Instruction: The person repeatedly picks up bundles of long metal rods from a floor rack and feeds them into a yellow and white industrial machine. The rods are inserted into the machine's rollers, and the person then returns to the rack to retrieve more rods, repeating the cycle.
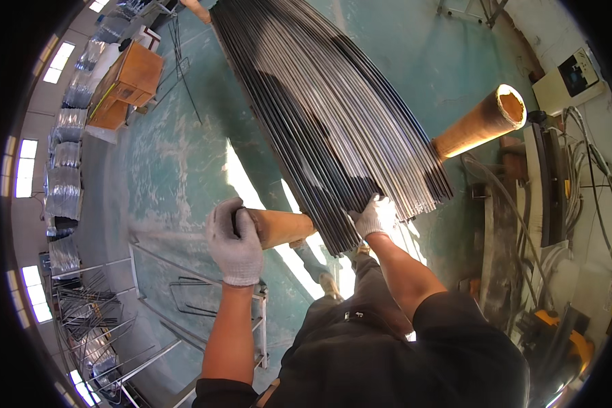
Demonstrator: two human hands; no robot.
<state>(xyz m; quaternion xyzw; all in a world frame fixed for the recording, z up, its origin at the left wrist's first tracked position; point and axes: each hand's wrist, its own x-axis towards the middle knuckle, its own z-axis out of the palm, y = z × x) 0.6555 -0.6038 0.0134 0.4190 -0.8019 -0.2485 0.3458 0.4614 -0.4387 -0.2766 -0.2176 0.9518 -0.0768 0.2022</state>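
Observation:
A long stack of thin dark metal rods [347, 122] stretches from the top of the view down toward me. My right hand [376, 216], in a pale knit glove, has its fingers curled over the rods near their close ends; the fingertips are partly hidden. To the left, my gloved left hand [235, 241] is closed at the upper end of an orange-brown tube-like post [282, 228], which rises beside the stack. The palm side and the exact grip are partly out of sight. Another hollow post [479, 122] of the same colour stands at the stack's right side.
A metal frame rack [260, 326] stands low on the left, with thin bent rods nearby. Orange-brown boxes [129, 81] sit at the far left. Along the right wall are hoses, boards [554, 183] and a control box [570, 81]. The floor [177, 177] is green.

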